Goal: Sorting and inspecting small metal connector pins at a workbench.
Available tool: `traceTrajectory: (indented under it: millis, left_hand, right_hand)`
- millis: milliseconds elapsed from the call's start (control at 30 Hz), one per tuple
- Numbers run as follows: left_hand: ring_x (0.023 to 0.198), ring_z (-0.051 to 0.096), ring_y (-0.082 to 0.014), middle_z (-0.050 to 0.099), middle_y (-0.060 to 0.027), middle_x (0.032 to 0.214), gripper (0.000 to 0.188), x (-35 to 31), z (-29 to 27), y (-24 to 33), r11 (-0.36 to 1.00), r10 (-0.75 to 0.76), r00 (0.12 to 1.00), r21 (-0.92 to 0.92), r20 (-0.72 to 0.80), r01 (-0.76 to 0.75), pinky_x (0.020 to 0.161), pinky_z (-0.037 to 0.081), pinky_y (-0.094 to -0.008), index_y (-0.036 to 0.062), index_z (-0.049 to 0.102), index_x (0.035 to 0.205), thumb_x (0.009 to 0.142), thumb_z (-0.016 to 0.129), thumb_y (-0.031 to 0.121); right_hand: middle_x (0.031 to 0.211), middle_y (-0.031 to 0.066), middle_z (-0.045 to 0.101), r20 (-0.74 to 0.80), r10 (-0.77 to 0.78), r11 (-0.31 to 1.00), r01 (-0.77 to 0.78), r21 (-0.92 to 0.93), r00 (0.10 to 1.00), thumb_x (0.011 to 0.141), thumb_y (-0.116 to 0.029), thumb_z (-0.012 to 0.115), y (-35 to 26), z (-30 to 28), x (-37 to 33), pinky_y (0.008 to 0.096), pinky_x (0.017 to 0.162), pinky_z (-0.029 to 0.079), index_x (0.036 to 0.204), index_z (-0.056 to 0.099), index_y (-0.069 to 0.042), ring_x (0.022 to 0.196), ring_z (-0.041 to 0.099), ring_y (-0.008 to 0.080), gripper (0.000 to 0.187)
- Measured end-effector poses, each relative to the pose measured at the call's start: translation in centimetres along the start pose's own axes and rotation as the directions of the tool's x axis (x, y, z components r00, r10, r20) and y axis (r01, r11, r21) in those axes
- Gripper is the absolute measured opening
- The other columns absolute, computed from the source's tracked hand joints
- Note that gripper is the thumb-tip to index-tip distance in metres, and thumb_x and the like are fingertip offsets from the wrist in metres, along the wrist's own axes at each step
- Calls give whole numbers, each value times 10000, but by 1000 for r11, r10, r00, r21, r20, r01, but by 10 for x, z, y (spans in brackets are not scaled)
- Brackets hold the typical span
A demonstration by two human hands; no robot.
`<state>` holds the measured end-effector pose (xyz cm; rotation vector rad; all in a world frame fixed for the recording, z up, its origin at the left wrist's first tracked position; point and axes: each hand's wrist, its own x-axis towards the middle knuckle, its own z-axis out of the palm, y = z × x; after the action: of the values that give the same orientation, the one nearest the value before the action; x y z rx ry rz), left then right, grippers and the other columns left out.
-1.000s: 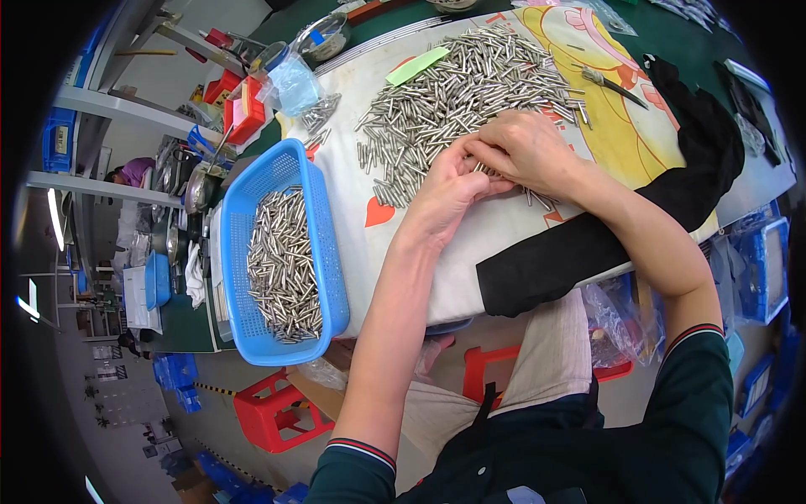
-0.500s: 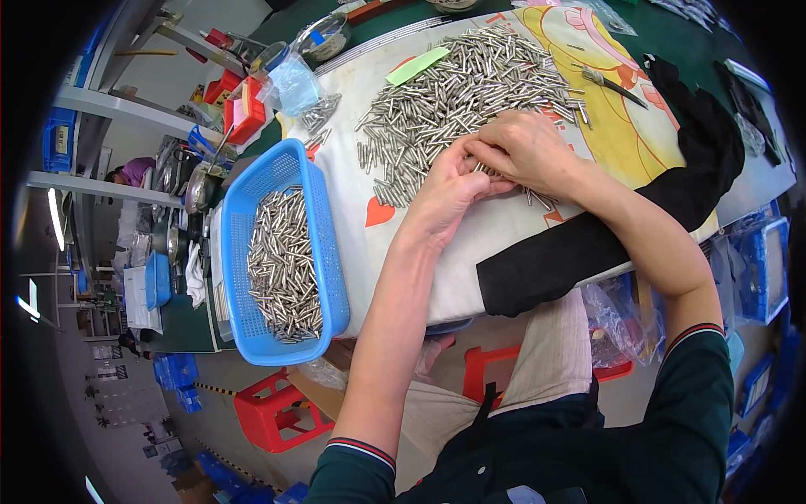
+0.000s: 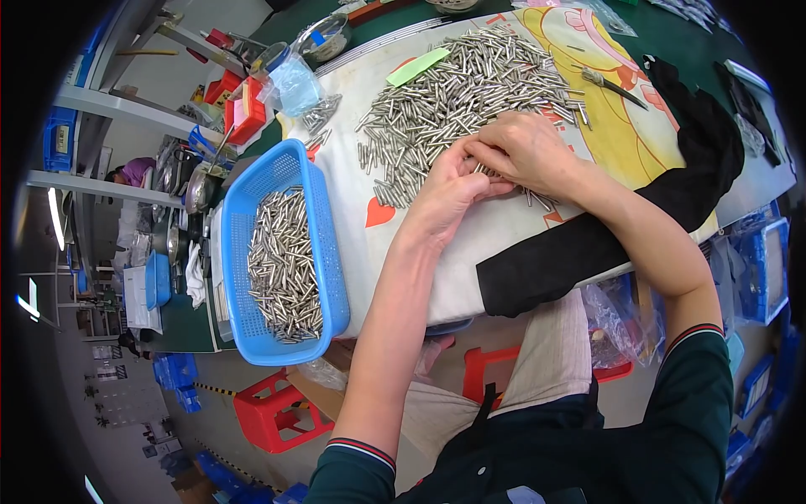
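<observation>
A wide heap of small silvery metal pins (image 3: 470, 84) is spread on a patterned cloth (image 3: 395, 269). At the heap's near edge my two hands meet, fingers closed together. Between the fingers of my left hand (image 3: 453, 185) a few metal pins show, their ends poking out. My right hand (image 3: 529, 151) curls over the same spot, its thumb and fingertips pressed against the left hand's fingers; what they pinch is mostly hidden, but appears to be the same pins. Left of my left forearm stands a blue perforated basket (image 3: 332, 277) holding many more pins.
A green paper slip (image 3: 417, 67) lies on the heap. Black cloth (image 3: 546, 265) runs along the near right edge. A black-handled brush (image 3: 617, 86) lies at right. Behind the basket are a bag of pins (image 3: 319, 113) and red bins (image 3: 245, 113). A red stool (image 3: 277, 412) stands below.
</observation>
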<state>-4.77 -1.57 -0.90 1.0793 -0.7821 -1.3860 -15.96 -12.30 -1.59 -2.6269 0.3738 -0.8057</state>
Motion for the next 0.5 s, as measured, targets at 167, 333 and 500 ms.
traceTrajectory:
  millis: [167, 333, 500]
  left_hand:
    - [937, 593, -206, 520, -124, 1071, 467, 1, 0, -1, 1000, -1, 1000, -1, 1, 1, 856, 500, -318, -46, 418, 1148, 684, 412, -105]
    - [933, 592, -204, 518, -120, 1072, 477, -1, 1, 1, 1000, 0, 1000, 4, 5, 0, 856, 500, -316, -43, 412, 1155, 682, 411, -105]
    - [935, 591, -208, 509, -123, 1082, 482, 0, 0, 0, 1000, -3, 1000, 0, 10, 3, 857, 499, -314, -44, 408, 1158, 680, 406, -107]
  right_hand:
    - [680, 113, 603, -5, -4, 1000, 4, -6, 1000, 789, -202, 565, 2, 1, -1, 399, 579, 439, 759, 647, -46, 663, 568, 293, 179]
    - [684, 114, 605, -1, -6, 1000, 6, -10, 1000, 788, -202, 565, 1, 1, 0, 396, 579, 440, 771, 652, -50, 663, 570, 292, 176]
    - [686, 114, 608, 12, 8, 1000, -8, -21, 1000, 790, -199, 564, 1, 0, 0, 395, 584, 444, 770, 654, -49, 659, 571, 292, 176]
